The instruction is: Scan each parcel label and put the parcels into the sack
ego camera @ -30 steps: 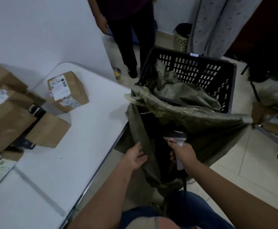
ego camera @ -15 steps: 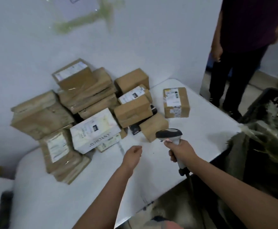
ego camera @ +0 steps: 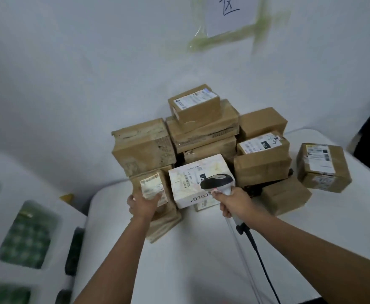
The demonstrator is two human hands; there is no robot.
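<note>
Several brown cardboard parcels are heaped against the wall on a white table (ego camera: 201,255). My left hand (ego camera: 144,205) grips the near end of a small brown parcel with a pale label (ego camera: 152,185) at the heap's left front. My right hand (ego camera: 234,204) holds a grey handheld scanner (ego camera: 218,182) by its grip, its head over a white parcel (ego camera: 192,176) beside the small one. A lone labelled parcel (ego camera: 322,167) lies to the right. The sack is out of view.
The scanner's black cable (ego camera: 258,255) trails back across the table toward me. A white surface with green-patterned patches (ego camera: 26,235) stands at the left. A sheet of paper taped with green tape (ego camera: 230,14) hangs on the wall.
The view swung from the sack and crate to the parcel heap. My left hand, free before, has reached forward and closed on the small labelled parcel. The scanner moved over the white parcel.
</note>
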